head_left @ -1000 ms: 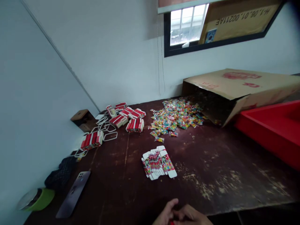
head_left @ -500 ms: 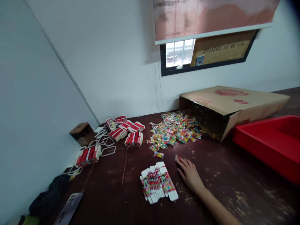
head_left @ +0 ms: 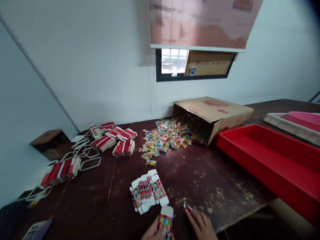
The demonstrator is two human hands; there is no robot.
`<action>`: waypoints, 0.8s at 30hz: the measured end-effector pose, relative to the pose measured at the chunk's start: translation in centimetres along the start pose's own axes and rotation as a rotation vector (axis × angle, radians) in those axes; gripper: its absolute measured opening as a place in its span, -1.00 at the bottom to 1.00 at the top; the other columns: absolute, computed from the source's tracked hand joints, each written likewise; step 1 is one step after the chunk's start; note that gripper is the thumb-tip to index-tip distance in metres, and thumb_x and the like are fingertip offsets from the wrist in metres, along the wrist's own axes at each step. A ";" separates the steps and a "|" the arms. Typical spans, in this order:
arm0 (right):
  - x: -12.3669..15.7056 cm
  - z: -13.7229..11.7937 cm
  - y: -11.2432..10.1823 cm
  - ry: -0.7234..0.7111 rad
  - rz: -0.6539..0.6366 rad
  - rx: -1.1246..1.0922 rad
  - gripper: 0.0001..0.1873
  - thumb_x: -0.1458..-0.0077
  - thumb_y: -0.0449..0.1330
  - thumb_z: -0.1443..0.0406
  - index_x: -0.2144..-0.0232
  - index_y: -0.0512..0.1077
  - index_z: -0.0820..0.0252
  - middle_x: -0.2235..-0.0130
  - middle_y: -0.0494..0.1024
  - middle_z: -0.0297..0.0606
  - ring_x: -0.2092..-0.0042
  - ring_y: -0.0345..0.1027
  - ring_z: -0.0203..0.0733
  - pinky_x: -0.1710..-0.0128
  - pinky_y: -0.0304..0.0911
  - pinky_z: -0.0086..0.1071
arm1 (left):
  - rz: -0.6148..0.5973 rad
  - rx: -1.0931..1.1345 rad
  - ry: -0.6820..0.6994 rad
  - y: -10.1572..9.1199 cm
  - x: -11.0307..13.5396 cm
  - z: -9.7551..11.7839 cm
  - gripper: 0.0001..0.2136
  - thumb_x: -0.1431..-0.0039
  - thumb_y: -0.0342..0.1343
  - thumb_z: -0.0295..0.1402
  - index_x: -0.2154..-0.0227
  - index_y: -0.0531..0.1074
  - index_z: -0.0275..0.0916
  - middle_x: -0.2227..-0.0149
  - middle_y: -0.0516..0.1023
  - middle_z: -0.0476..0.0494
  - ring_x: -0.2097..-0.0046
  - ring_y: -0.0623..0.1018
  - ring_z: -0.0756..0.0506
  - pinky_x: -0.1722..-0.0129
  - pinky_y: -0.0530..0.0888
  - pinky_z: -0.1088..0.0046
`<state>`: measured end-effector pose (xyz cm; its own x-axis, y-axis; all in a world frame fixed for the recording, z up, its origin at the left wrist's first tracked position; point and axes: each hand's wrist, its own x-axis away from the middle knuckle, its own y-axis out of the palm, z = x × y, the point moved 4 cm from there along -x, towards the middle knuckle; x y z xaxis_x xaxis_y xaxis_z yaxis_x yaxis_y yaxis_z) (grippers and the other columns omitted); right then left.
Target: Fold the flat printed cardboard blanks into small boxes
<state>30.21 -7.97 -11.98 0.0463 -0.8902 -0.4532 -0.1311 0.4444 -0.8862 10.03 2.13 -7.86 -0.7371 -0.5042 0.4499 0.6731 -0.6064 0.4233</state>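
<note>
At the bottom edge my left hand (head_left: 153, 232) holds a flat printed carton (head_left: 166, 223) upright by its lower end. My right hand (head_left: 201, 226) rests on the dark wooden table (head_left: 225, 180) beside it, fingertips on a small wrapped candy (head_left: 187, 207). Just beyond lies a fanned stack of flat cartons (head_left: 148, 191). Farther back, a heap of colourful wrapped candies (head_left: 165, 138) spills from a tipped cardboard box (head_left: 212, 115).
A red tray (head_left: 270, 160) fills the right side, with a pink and white tray (head_left: 297, 121) behind it. Bundles of red and white cartons (head_left: 113, 140) and white bands (head_left: 85, 155) lie at the left. A phone (head_left: 37, 230) sits at the bottom left corner.
My right hand drew back from near the candy heap to the table's front edge with a candy. My left hand came into view holding a flat carton. The view swung right.
</note>
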 end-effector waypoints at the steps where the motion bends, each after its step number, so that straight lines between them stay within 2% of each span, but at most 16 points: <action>1: -0.1 0.0 -0.9 0.005 -0.050 -0.033 -0.21 -0.03 0.22 0.07 -0.28 0.13 0.04 -0.11 0.46 -0.08 -0.01 0.41 0.13 0.08 0.34 -0.16 | 0.035 0.057 -0.024 0.1 0.2 -0.4 -0.27 0.15 0.26 0.12 -0.04 0.32 -0.21 0.35 0.57 -0.17 0.34 0.60 -0.15 0.31 0.49 0.34; 3: 0.2 -0.1 -2.4 0.032 -0.138 -0.072 -0.04 0.06 0.27 -0.01 -0.31 0.05 0.16 -0.25 0.26 0.04 -0.19 0.19 0.28 -0.08 0.21 0.01 | 0.106 0.112 -0.047 0.2 1.3 -0.5 -0.36 0.00 0.17 0.07 -0.07 0.25 -0.21 0.31 0.56 -0.18 0.44 0.58 -0.12 0.53 0.44 0.42; 5: 1.0 -0.2 -3.6 0.023 -0.194 -0.128 -0.20 -0.01 0.25 0.10 -0.27 0.13 0.10 -0.26 0.25 -0.01 -0.24 0.10 0.26 -0.13 0.14 0.06 | 0.102 0.071 -0.032 0.2 2.6 0.3 -0.47 -0.09 0.15 -0.06 -0.06 0.24 -0.21 0.20 0.54 -0.22 0.37 0.59 -0.14 0.54 0.47 0.44; 7: 1.9 -0.5 -4.4 0.021 -0.227 -0.259 -0.49 -0.16 0.13 0.28 -0.17 0.27 -0.01 -0.15 0.40 -0.11 -0.16 0.25 0.08 -0.09 0.19 -0.05 | 0.074 0.038 -0.012 0.3 3.5 1.2 -0.52 -0.10 0.17 -0.17 -0.05 0.24 -0.19 0.12 0.51 -0.23 0.29 0.59 -0.11 0.44 0.52 0.42; 9: 2.3 -1.2 -5.2 0.103 -0.238 -0.467 -0.64 -0.24 0.02 0.35 -0.06 0.36 0.02 0.01 0.52 -0.14 0.02 0.40 -0.10 0.02 0.29 -0.23 | 0.029 0.004 -0.015 0.4 3.7 1.4 -0.49 -0.06 0.22 -0.26 -0.07 0.22 -0.19 0.11 0.49 -0.20 0.26 0.57 -0.10 0.37 0.54 0.39; 12: 0.8 -3.3 -6.4 0.335 -0.308 -0.803 -0.80 -0.27 0.04 0.27 0.12 0.39 0.14 0.24 0.55 -0.22 0.24 0.44 -0.22 0.21 0.34 -0.42 | 0.014 -0.065 -0.024 0.9 3.3 0.7 -0.39 -0.01 0.23 -0.36 -0.14 0.16 -0.17 0.19 0.49 -0.14 0.29 0.54 -0.07 0.38 0.53 0.41; 14: -1.6 -4.7 -7.4 0.399 -0.351 -0.944 -0.83 -0.25 0.09 0.21 0.25 0.41 0.17 0.31 0.53 -0.27 0.27 0.42 -0.24 0.24 0.32 -0.45 | 0.010 -0.141 -0.012 1.6 3.0 0.2 -0.38 0.01 0.21 -0.41 -0.16 0.18 -0.17 0.16 0.48 -0.14 0.30 0.51 -0.04 0.41 0.50 0.47; 16: -4.6 -5.2 -8.6 0.365 -0.311 -0.964 -0.79 -0.26 0.05 0.22 0.30 0.44 0.17 0.26 0.50 -0.23 0.20 0.40 -0.21 0.18 0.30 -0.42 | -0.017 -0.233 -0.002 2.5 2.9 0.0 -0.42 0.01 0.18 -0.45 -0.13 0.24 -0.19 0.09 0.46 -0.16 0.29 0.49 -0.03 0.43 0.47 0.51; 19: -7.8 -4.6 -9.7 0.296 -0.251 -0.896 -0.77 -0.28 0.00 0.25 0.21 0.44 0.15 0.21 0.47 -0.19 0.18 0.38 -0.19 0.17 0.29 -0.37 | -0.041 -0.333 0.000 3.4 3.3 0.3 -0.49 0.01 0.12 -0.51 -0.07 0.32 -0.21 0.06 0.45 -0.16 0.23 0.50 -0.06 0.41 0.45 0.52; 22: -8.6 -4.5 -9.5 0.259 -0.290 -0.814 -0.84 -0.25 0.08 0.24 0.22 0.43 0.14 0.30 0.49 -0.25 0.31 0.37 -0.24 0.29 0.27 -0.41 | -0.036 -0.292 -0.006 3.5 3.6 0.5 -0.47 0.01 0.11 -0.51 -0.10 0.28 -0.20 0.04 0.44 -0.17 0.20 0.50 -0.08 0.36 0.46 0.48; 24: -8.7 -4.9 -9.3 0.163 -0.308 -0.698 -0.83 -0.26 0.07 0.24 0.29 0.45 0.13 0.37 0.48 -0.28 0.34 0.33 -0.25 0.33 0.22 -0.42 | -0.014 -0.247 -0.010 3.2 3.6 0.4 -0.44 0.02 0.12 -0.48 -0.12 0.24 -0.22 0.07 0.43 -0.18 0.23 0.49 -0.08 0.38 0.46 0.46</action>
<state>26.22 -4.84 0.73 0.0425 -0.9907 -0.1292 -0.7314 0.0572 -0.6795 9.59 -1.39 -4.60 -0.7446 -0.4896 0.4538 0.6273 -0.7455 0.2251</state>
